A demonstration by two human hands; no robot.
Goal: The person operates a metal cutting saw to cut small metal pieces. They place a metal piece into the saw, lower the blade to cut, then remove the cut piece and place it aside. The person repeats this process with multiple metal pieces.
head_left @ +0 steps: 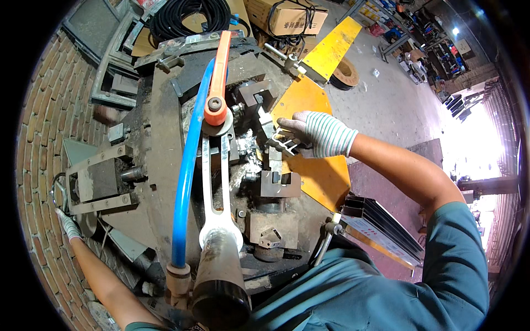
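My right hand (320, 132), in a white glove with green stripes, holds a short pale profile piece (285, 144) with thin cross webs. The piece sits against the metal clamp blocks (266, 122) of a heavy, oily machine. Far to the left, my gloved left hand (68, 226) reaches past the machine beside the brick wall, its fingers closed near a dark curved line (54, 190); what they grip is too small to make out. Between my arms stand an orange lever (219, 71), a bent blue hose (187, 165) and a black-ended cylinder (221, 276).
Orange plates (320, 179) and a yellow sloped guide (337, 47) stick out on the machine's right. Long dark profiles (381, 229) lean near my right elbow. A coiled black hose (190, 19) and a cardboard box (287, 16) lie behind. The brick wall (38, 149) bounds the left.
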